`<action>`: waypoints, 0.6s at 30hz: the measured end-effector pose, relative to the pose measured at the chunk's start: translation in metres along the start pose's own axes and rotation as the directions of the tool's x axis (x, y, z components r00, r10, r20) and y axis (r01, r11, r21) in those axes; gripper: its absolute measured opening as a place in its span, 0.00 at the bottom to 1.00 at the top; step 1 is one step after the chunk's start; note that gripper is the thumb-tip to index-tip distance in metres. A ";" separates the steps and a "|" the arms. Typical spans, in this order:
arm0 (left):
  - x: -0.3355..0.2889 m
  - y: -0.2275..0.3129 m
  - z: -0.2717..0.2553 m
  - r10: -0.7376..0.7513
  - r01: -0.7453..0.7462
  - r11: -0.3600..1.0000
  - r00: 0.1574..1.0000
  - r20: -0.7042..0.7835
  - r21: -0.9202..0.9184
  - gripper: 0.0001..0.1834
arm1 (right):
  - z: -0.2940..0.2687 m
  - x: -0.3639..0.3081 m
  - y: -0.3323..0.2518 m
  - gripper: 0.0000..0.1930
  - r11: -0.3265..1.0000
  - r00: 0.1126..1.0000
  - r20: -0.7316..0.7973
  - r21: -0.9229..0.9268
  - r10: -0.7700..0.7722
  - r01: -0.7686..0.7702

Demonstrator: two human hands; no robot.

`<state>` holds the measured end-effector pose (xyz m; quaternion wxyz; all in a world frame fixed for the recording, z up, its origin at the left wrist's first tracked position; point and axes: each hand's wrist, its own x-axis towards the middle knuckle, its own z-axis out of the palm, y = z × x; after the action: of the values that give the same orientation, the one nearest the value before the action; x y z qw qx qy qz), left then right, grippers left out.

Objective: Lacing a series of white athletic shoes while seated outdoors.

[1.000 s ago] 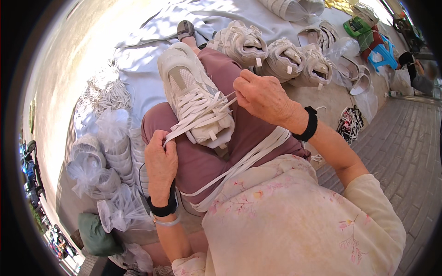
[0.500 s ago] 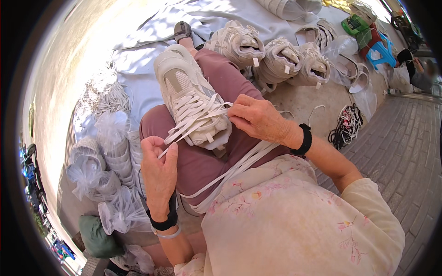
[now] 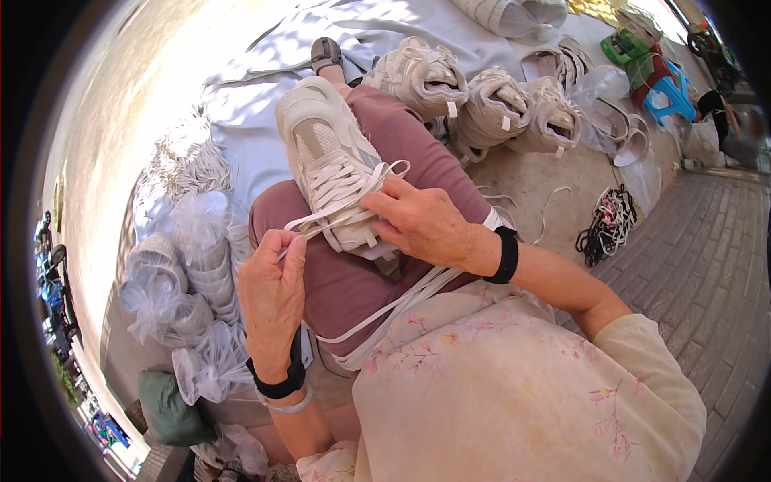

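Observation:
A beige sneaker [image 3: 321,136] rests on my lap, toe pointing away from me and heel toward my body. White shoelace [image 3: 333,189] criss-crosses its upper, with a loose loop standing out on the right. My left hand [image 3: 273,281], left of the heel, pinches a stretch of lace between thumb and fingers. My right hand [image 3: 422,221] lies over the right side of the shoe's collar, fingers bent together at the lace; what exactly the fingertips hold is partly hidden. More white laces [image 3: 401,305] lie across my thighs.
Several beige sneakers [image 3: 490,104] stand in a row beyond my right leg. Plastic-wrapped shoe parts [image 3: 205,249] and a pile of white laces [image 3: 181,165] lie at left. Dark and white laces [image 3: 608,225], a blue stool [image 3: 673,95] and sandals [image 3: 630,145] are at right.
My right hand has moved left and slightly down, from beside the shoe to over its collar. A lace loop now sticks out at right. My left hand keeps its pinch, nearly in place.

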<state>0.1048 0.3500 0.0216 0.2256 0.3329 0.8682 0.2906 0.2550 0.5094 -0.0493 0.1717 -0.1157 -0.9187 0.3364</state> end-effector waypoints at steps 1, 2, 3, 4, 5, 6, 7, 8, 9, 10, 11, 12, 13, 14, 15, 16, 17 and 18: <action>-0.002 -0.002 -0.001 -0.007 0.008 0.998 1.000 0.018 -0.066 0.13 | 0.002 0.001 -0.001 0.10 1.000 1.000 -0.007 -0.008 0.005 -0.005; -0.003 -0.004 -0.002 -0.012 0.017 0.991 0.999 0.037 -0.132 0.13 | 0.002 0.002 -0.001 0.10 1.000 1.000 -0.006 -0.007 0.004 -0.004; -0.003 -0.006 -0.002 -0.014 0.019 0.991 0.999 0.036 -0.133 0.13 | 0.003 0.003 -0.001 0.09 1.000 1.000 -0.001 -0.025 -0.009 0.009; -0.003 -0.009 -0.002 -0.015 0.019 0.982 1.000 0.023 -0.189 0.13 | 0.004 0.004 -0.001 0.08 0.999 1.000 0.004 -0.044 -0.021 0.021; -0.003 -0.010 -0.002 -0.017 0.019 0.970 1.000 0.009 -0.244 0.14 | 0.002 0.005 -0.002 0.08 0.999 1.000 0.006 -0.044 -0.022 0.022; -0.003 -0.009 -0.002 -0.016 0.018 0.969 1.000 0.011 -0.247 0.14 | -0.003 0.005 -0.003 0.08 0.997 0.998 -0.009 -0.053 -0.064 0.063; -0.002 -0.008 -0.003 -0.033 0.036 0.952 0.999 0.014 -0.304 0.13 | -0.007 0.005 -0.003 0.07 0.993 0.994 -0.023 -0.063 -0.105 0.104; -0.001 -0.007 -0.002 -0.049 0.053 0.932 0.999 0.018 -0.359 0.13 | -0.009 0.003 -0.002 0.07 0.993 0.994 -0.022 -0.067 -0.103 0.101; -0.002 -0.007 -0.004 -0.052 0.054 0.932 0.999 0.015 -0.358 0.13 | -0.011 0.001 -0.004 0.06 0.995 0.995 0.024 -0.023 -0.094 0.095; -0.004 -0.008 -0.006 -0.074 0.079 0.934 0.997 0.027 -0.347 0.13 | -0.013 -0.001 -0.005 0.05 0.996 0.994 0.069 0.021 -0.087 0.085; -0.006 -0.009 -0.008 -0.096 0.104 0.936 0.995 0.040 -0.337 0.13 | -0.014 -0.005 -0.002 0.05 0.996 0.994 0.070 0.023 -0.088 0.087; -0.009 -0.014 -0.008 -0.096 0.104 0.935 0.995 0.040 -0.339 0.13 | -0.016 -0.008 0.002 0.04 0.984 0.993 0.064 0.157 -0.097 0.086; -0.012 -0.020 -0.007 -0.142 0.148 0.915 0.989 0.043 -0.375 0.13 | -0.019 -0.011 0.006 0.03 0.954 0.993 0.056 0.289 -0.104 0.083; -0.014 -0.026 -0.005 -0.186 0.190 0.892 0.981 0.049 -0.411 0.14 | -0.026 -0.014 0.011 0.03 0.954 0.993 0.056 0.287 -0.103 0.083; -0.016 -0.032 -0.003 -0.190 0.192 0.891 0.981 0.047 -0.412 0.14 | -0.039 -0.013 0.009 0.03 0.892 0.949 0.286 0.384 0.128 -0.237; -0.018 -0.037 0.000 -0.162 0.164 0.904 0.986 0.040 -0.394 0.13 | -0.046 -0.011 0.007 0.03 0.743 0.798 0.519 0.394 0.306 -0.541; -0.019 -0.041 0.002 -0.133 0.136 0.917 0.990 0.033 -0.376 0.13 | -0.047 -0.009 0.005 0.03 0.743 0.797 0.521 0.394 0.304 -0.541; -0.019 -0.039 0.005 -0.133 0.134 0.917 0.991 0.030 -0.376 0.13 | -0.048 -0.008 0.003 0.04 0.710 0.814 0.498 0.454 0.300 -0.539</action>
<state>0.1033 0.3148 -0.0036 0.3064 0.2238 0.8165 0.4352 0.2809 0.5367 -0.0186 -0.0701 -0.1993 -0.7352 0.6441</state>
